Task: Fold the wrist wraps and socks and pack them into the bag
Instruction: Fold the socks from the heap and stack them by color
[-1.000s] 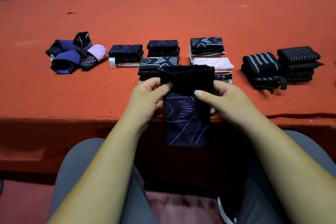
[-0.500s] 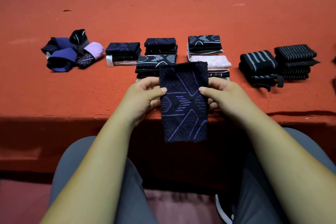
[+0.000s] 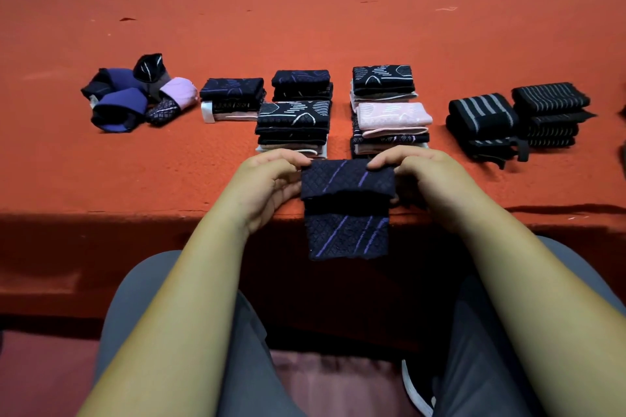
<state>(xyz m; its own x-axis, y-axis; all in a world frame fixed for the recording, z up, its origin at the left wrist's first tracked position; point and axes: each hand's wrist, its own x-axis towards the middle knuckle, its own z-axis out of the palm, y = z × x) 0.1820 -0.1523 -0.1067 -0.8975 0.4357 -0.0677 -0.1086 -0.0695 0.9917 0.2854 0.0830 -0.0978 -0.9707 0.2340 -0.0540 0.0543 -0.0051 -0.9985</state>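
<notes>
The left hand (image 3: 271,176) and the right hand (image 3: 430,176) each pinch a top corner of a dark sock (image 3: 347,206) with purple lines, fingers curled over its folded-down upper flap. The sock sits at the near edge of the orange counter (image 3: 338,27), its lower part hanging over the edge. Farther back lie, left to right, a heap of rolled socks (image 3: 135,95), stacks of folded socks (image 3: 293,125) just behind the hands, and two piles of striped wrist wraps (image 3: 484,122).
</notes>
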